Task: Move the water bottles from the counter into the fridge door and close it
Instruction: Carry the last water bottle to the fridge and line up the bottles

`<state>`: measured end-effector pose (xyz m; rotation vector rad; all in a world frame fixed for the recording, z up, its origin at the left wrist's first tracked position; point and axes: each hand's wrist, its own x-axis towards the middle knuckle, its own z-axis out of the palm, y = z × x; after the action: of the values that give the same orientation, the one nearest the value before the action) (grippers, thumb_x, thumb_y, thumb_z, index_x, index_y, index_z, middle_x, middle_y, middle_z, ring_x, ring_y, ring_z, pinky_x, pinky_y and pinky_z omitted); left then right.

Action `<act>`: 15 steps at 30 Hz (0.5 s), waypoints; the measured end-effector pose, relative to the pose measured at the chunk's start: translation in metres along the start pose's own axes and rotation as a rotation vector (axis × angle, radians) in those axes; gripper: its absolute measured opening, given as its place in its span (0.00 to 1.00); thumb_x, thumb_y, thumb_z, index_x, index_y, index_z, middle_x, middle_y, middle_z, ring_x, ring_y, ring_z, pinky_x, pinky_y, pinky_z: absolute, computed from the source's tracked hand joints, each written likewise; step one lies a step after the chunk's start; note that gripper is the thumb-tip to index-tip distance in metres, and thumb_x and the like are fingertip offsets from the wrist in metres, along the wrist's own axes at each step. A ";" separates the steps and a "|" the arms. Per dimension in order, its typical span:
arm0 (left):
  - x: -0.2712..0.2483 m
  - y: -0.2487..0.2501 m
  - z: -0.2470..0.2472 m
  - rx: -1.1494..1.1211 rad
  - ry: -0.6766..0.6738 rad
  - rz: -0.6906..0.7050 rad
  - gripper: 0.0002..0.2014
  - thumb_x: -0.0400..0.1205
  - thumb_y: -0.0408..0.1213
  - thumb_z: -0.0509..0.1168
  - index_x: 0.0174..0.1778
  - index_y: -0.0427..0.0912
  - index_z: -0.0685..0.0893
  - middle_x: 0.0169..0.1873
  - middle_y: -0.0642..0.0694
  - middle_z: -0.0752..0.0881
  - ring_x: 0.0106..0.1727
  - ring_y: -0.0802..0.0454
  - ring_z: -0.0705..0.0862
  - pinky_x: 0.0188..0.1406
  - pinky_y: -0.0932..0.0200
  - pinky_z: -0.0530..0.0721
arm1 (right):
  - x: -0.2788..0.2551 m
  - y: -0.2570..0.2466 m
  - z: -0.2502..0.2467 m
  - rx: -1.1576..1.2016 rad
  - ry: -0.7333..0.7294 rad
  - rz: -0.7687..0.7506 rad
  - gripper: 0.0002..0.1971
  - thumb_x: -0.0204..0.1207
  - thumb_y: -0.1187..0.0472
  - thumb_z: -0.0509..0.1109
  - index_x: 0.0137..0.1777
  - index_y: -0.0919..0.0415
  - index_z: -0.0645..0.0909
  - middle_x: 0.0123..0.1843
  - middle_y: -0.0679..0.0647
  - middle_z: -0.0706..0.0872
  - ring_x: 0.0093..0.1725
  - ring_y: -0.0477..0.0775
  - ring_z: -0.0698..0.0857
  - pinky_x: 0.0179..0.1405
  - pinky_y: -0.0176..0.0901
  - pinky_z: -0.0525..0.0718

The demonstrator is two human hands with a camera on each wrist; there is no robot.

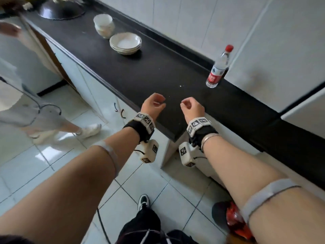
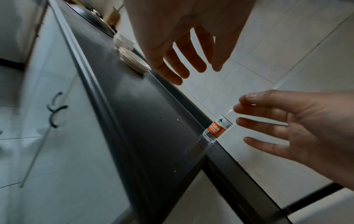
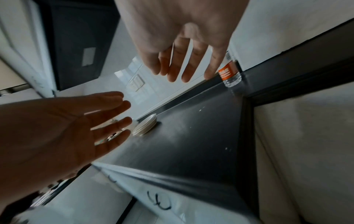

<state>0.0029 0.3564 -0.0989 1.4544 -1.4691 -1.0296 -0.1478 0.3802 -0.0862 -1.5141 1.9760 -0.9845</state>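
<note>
One clear water bottle (image 1: 218, 69) with a red cap and red label stands upright at the back of the black counter (image 1: 140, 71), against the white fridge (image 1: 281, 59). It also shows as the bottle (image 2: 216, 128) past my right fingers and the bottle (image 3: 229, 72) beside them. My left hand (image 1: 154, 104) and right hand (image 1: 190, 107) hover side by side over the counter's front corner, short of the bottle. Both are empty with relaxed, slightly spread fingers, as the left hand (image 2: 178, 45) and right hand (image 3: 184, 53) show.
A stack of white bowls (image 1: 125, 43) and taller white bowls (image 1: 103, 25) sit further along the counter, with a dark wok (image 1: 61, 9) beyond. Another person (image 1: 35, 111) stands on the tiled floor at left. A red bag (image 1: 235, 221) lies by my feet.
</note>
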 end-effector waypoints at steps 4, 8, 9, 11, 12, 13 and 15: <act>0.050 0.008 0.028 0.004 -0.112 0.046 0.10 0.75 0.29 0.69 0.52 0.35 0.83 0.44 0.47 0.83 0.43 0.50 0.81 0.54 0.54 0.83 | 0.034 0.010 -0.012 -0.017 0.095 0.083 0.07 0.75 0.61 0.68 0.51 0.61 0.83 0.49 0.58 0.90 0.50 0.58 0.86 0.52 0.41 0.77; 0.083 0.016 0.056 0.035 -0.221 0.075 0.09 0.76 0.32 0.68 0.51 0.41 0.82 0.46 0.49 0.84 0.44 0.53 0.81 0.51 0.56 0.82 | 0.056 0.023 -0.025 -0.028 0.163 0.150 0.08 0.76 0.62 0.68 0.52 0.63 0.83 0.51 0.58 0.90 0.51 0.56 0.86 0.48 0.33 0.73; 0.090 0.018 0.063 0.034 -0.242 0.074 0.09 0.76 0.32 0.68 0.51 0.42 0.82 0.46 0.48 0.84 0.44 0.53 0.81 0.49 0.57 0.82 | 0.062 0.026 -0.028 -0.035 0.177 0.164 0.08 0.76 0.61 0.68 0.52 0.62 0.82 0.51 0.57 0.89 0.51 0.56 0.86 0.47 0.32 0.72; 0.103 0.023 0.078 0.035 -0.288 0.072 0.08 0.76 0.33 0.68 0.51 0.43 0.82 0.47 0.48 0.85 0.45 0.53 0.82 0.44 0.57 0.81 | 0.073 0.033 -0.036 -0.037 0.207 0.195 0.08 0.76 0.61 0.67 0.53 0.62 0.82 0.52 0.57 0.89 0.52 0.55 0.86 0.48 0.33 0.73; 0.109 0.025 0.085 0.040 -0.312 0.070 0.08 0.77 0.33 0.68 0.51 0.43 0.82 0.48 0.48 0.85 0.45 0.53 0.82 0.43 0.57 0.80 | 0.079 0.037 -0.039 -0.035 0.227 0.213 0.08 0.76 0.61 0.67 0.53 0.62 0.82 0.52 0.57 0.89 0.52 0.55 0.86 0.48 0.34 0.74; 0.115 0.027 0.092 0.045 -0.331 0.072 0.09 0.77 0.34 0.68 0.52 0.44 0.81 0.49 0.48 0.85 0.46 0.53 0.82 0.44 0.57 0.80 | 0.085 0.041 -0.041 -0.033 0.246 0.226 0.08 0.76 0.61 0.68 0.53 0.62 0.82 0.52 0.57 0.89 0.51 0.55 0.86 0.48 0.34 0.74; 0.126 0.031 0.106 0.052 -0.357 0.082 0.09 0.77 0.34 0.68 0.53 0.43 0.81 0.50 0.49 0.84 0.47 0.53 0.82 0.48 0.58 0.82 | 0.098 0.049 -0.045 -0.026 0.272 0.243 0.08 0.76 0.61 0.68 0.53 0.62 0.81 0.51 0.57 0.89 0.50 0.55 0.86 0.46 0.33 0.73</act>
<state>-0.1083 0.2311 -0.1058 1.2782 -1.8031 -1.2544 -0.2393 0.3052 -0.0892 -1.1647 2.3031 -1.1085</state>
